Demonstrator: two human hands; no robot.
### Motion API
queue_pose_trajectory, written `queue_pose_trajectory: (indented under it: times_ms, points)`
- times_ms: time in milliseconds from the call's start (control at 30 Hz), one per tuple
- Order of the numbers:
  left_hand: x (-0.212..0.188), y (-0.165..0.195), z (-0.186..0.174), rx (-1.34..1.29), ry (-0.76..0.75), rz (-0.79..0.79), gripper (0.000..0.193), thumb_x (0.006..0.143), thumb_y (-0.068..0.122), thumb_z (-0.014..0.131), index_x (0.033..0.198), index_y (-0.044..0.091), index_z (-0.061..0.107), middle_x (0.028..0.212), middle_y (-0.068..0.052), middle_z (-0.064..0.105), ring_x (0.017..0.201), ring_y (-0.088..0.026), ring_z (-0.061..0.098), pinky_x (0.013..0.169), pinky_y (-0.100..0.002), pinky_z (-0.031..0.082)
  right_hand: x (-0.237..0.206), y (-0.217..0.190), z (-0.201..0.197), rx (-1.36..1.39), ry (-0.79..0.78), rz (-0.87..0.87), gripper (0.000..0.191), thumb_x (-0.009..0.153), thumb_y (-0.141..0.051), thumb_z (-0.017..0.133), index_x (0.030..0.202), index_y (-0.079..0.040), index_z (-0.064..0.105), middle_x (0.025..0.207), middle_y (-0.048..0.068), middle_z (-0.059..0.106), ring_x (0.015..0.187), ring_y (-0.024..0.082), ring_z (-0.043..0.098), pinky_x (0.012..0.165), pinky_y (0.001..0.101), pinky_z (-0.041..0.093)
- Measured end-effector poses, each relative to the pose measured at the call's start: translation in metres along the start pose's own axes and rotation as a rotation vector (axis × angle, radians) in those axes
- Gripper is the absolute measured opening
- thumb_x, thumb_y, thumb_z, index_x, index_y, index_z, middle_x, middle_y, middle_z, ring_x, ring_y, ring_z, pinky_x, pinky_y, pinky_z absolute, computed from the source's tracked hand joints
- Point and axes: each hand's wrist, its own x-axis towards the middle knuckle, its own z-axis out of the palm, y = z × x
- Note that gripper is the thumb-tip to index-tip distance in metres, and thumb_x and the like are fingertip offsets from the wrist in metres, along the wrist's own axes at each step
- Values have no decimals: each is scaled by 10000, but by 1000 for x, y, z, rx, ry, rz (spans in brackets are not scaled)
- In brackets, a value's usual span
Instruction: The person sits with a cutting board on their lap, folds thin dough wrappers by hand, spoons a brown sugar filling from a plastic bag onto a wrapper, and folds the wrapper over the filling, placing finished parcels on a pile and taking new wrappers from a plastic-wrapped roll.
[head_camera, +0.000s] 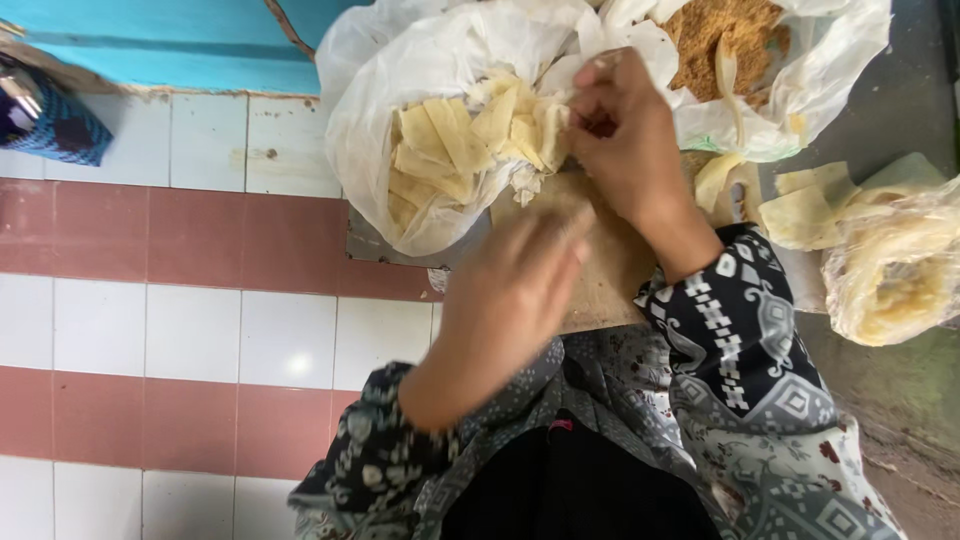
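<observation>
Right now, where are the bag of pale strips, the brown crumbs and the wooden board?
bag of pale strips (450, 150), head view, on the strips inside.
brown crumbs (725, 30), head view, middle of the heap.
wooden board (610, 270), head view, bare surface between the hands.

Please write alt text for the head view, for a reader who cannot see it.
A person's right hand reaches into a white plastic bag of pale yellow pastry strips, while the blurred left hand hovers over a brown wooden board. A bag of brown crumbs lies behind.
</observation>
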Motion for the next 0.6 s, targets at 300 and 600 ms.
queue_pose_trajectory:
  times_ms: [300,600]
  points:
    - [13,-53,34,-261,62,-380,261,1045,206,607,1195,26,723,1092,-107,746,902,-224,734,788,-349,622,-32,-31,-37,546,66,-41,516,945,218,641,1363,-29,466,1128,79,646,1041,147,683,935,285,609]
    - [-13,-54,46,-461,219,-327,185,999,60,692,1179,97,720,1078,-103,772,771,-136,728,667,-207,595,-56,-50,-28,-106,123,-85,495,1017,117,655,1453,42,431,1074,139,715,1026,209,748,914,314,620]
